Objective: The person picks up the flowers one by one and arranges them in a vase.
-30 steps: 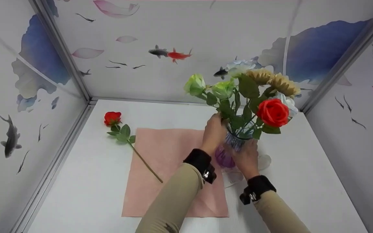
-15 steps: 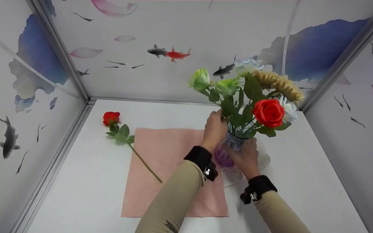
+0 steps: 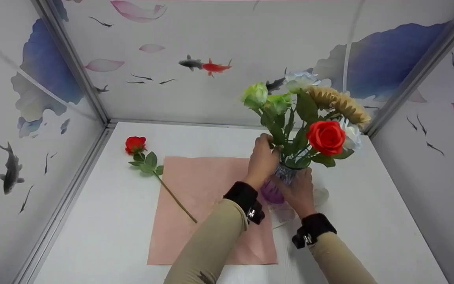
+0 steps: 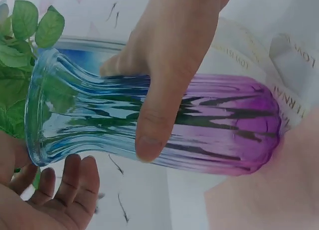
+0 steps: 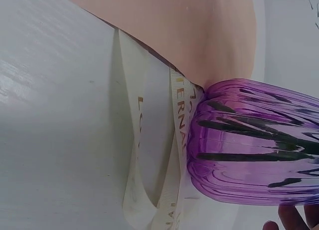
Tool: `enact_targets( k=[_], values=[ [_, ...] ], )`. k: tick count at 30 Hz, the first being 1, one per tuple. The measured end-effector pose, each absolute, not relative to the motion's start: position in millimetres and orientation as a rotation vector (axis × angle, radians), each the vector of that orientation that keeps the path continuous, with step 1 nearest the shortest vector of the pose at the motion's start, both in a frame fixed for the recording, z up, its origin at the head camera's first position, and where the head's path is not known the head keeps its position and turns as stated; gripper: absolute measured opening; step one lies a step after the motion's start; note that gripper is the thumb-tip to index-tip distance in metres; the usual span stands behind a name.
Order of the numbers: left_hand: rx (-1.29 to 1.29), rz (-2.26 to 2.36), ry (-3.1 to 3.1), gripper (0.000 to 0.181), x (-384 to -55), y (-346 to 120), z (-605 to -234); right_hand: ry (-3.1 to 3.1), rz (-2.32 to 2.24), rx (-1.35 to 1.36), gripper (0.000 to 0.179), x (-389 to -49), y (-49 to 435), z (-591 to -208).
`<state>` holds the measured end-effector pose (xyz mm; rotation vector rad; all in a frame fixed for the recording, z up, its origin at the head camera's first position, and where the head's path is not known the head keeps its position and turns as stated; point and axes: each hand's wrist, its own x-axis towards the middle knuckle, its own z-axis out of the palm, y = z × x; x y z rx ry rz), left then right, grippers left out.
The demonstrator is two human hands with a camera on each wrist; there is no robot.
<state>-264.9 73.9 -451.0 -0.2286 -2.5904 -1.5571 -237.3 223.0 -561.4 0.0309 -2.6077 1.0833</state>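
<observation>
A glass vase (image 4: 114,115), blue at the top and purple at the base, stands upright holding a bouquet. My right hand (image 3: 301,193) grips it round the middle, thumb across the front in the left wrist view. My left hand (image 3: 264,159) is at the bouquet's left side by the vase's rim, fingers bent among the leaves; I cannot tell whether it pinches a stem. Above it are pale green roses (image 3: 255,96). A red rose (image 3: 326,137), yellow sunflowers (image 3: 353,109) and pale blue-white flowers (image 3: 301,81) fill the rest. Dark stems (image 5: 249,156) show through the purple glass.
A single red rose with a long stem (image 3: 173,196) lies at the left, its stem over a pink paper sheet (image 3: 211,177). White ribbon with gold lettering (image 5: 180,110) lies around the vase's base. Patterned panels (image 3: 140,98) enclose the white table (image 3: 93,236) behind and at the sides.
The bouquet has shifted slightly right, and the left green rose has swung right towards its neighbour. The red rose in the vase moved a little left. My right hand stays on the vase.
</observation>
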Motion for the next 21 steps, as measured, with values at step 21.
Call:
enact_targets(
  k=[21],
  values=[
    [-0.279,-1.926,-2.599,0.028,-251,-5,-479,-2.594,1.17,-0.136,0.104,-241,217,-562]
  ],
)
